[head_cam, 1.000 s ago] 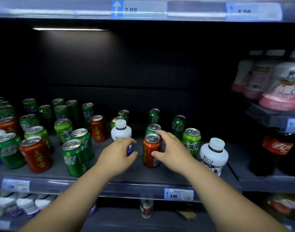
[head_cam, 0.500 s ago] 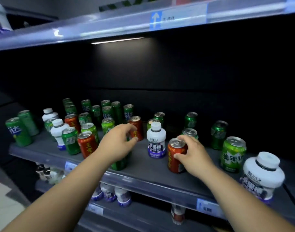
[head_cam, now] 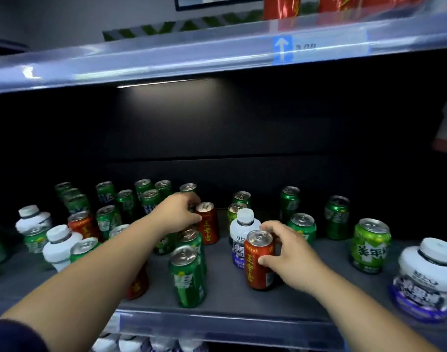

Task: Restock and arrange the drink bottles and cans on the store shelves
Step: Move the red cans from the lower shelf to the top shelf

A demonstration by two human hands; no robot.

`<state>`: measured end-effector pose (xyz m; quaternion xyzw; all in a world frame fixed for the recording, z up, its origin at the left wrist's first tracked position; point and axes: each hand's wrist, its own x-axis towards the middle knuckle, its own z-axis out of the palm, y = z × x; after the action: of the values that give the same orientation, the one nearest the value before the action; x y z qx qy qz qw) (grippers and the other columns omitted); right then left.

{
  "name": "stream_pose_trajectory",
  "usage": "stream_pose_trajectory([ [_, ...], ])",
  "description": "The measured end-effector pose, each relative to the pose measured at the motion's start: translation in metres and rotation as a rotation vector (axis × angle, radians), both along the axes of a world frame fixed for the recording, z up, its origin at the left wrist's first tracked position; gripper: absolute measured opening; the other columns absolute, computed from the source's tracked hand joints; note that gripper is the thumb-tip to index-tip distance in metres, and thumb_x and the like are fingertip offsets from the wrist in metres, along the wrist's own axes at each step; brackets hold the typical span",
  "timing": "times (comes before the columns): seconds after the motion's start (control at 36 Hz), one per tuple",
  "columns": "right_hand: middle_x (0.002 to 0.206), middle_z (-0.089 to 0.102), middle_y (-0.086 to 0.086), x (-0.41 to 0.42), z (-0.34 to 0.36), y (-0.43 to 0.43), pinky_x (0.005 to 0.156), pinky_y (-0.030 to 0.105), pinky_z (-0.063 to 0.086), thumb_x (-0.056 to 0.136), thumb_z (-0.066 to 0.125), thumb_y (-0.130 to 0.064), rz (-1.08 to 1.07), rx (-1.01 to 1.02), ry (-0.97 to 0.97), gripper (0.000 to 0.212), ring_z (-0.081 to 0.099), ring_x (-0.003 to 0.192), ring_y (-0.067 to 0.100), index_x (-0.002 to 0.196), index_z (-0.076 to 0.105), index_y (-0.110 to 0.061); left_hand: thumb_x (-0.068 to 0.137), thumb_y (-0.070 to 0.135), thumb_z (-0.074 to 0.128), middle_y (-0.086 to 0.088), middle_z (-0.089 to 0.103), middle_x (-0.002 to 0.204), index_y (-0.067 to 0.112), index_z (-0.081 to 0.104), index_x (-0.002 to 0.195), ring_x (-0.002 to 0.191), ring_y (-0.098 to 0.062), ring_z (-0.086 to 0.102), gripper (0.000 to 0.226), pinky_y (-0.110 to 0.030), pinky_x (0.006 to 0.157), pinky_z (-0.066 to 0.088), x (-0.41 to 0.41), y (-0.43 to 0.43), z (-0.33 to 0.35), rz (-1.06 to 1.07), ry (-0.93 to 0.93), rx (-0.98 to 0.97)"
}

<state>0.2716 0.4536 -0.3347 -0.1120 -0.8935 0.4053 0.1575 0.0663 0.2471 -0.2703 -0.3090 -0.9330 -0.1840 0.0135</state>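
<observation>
Both hands reach into a dark store shelf [head_cam: 242, 295] crowded with drinks. The right hand [head_cam: 292, 257] grasps a red can [head_cam: 259, 261] that stands upright near the front edge of the shelf, right of its middle; the thumb presses the can's front face and the fingers curl around its far side. Just behind this can, touching or nearly so, stands a white bottle [head_cam: 242, 232] with a white cap and a purple band at its base.

The left hand [head_cam: 178, 215] reaches deeper, its fingers closed around the top of a can that is mostly hidden behind them; which can it is cannot be told. Just beside that hand on its right stands a second red can [head_cam: 208, 223], upright.

Near the front edge, between the two forearms, a green can [head_cam: 188, 278] stands upright with another green can close behind it. More green cans fill the back left part of the shelf and are scattered along the back right. Two white bottles [head_cam: 58, 246] stand toward the left end, and a larger-looking white bottle [head_cam: 425, 280] sits at the front right corner, blurred. A light green can [head_cam: 369, 246] stands near it.

Above, the upper shelf's clear front rail [head_cam: 217, 54] carries a blue arrow price tag [head_cam: 282, 49].
</observation>
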Motion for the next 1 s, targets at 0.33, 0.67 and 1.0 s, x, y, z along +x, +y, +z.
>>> stream_pose_trajectory([
  [0.33, 0.113, 0.063, -0.026, 0.003, 0.025, -0.026, 0.095, 0.037, 0.054, 0.075, 0.082, -0.015, -0.06, -0.047, 0.101, 0.053, 0.058, 0.109, -0.005, 0.11, 0.057, -0.044, 0.073, 0.029, 0.085, 0.002, 0.054, 0.143, 0.029, 0.045, 0.145, 0.123, -0.022, 0.057, 0.082, -0.032, 0.097, 0.05, -0.059, 0.037, -0.028, -0.131, -0.181, -0.083],
  [0.67, 0.108, 0.064, -0.025, 0.034, 0.086, -0.024, 0.078, 0.025, 0.058, 0.078, 0.081, -0.005, 0.022, -0.02, 0.258, 0.049, 0.062, 0.105, -0.003, 0.099, 0.059, -0.042, 0.059, 0.035, 0.087, 0.013, 0.067, 0.111, 0.039, 0.063, 0.113, 0.098, -0.009, 0.066, 0.059, -0.034, 0.084, 0.057, -0.023, 0.028, 0.023, -0.287, -0.061, 0.246],
  [1.0, 0.112, 0.068, -0.011, 0.093, 0.173, 0.008, 0.081, 0.034, 0.054, 0.074, 0.078, -0.027, 0.098, 0.008, 0.472, 0.037, 0.065, 0.108, 0.009, 0.104, 0.062, -0.042, 0.076, 0.031, 0.079, 0.016, 0.069, 0.101, 0.039, 0.067, 0.105, 0.093, 0.001, 0.065, 0.032, -0.021, 0.075, 0.053, 0.113, 0.001, 0.146, -0.505, 0.084, 0.453],
])
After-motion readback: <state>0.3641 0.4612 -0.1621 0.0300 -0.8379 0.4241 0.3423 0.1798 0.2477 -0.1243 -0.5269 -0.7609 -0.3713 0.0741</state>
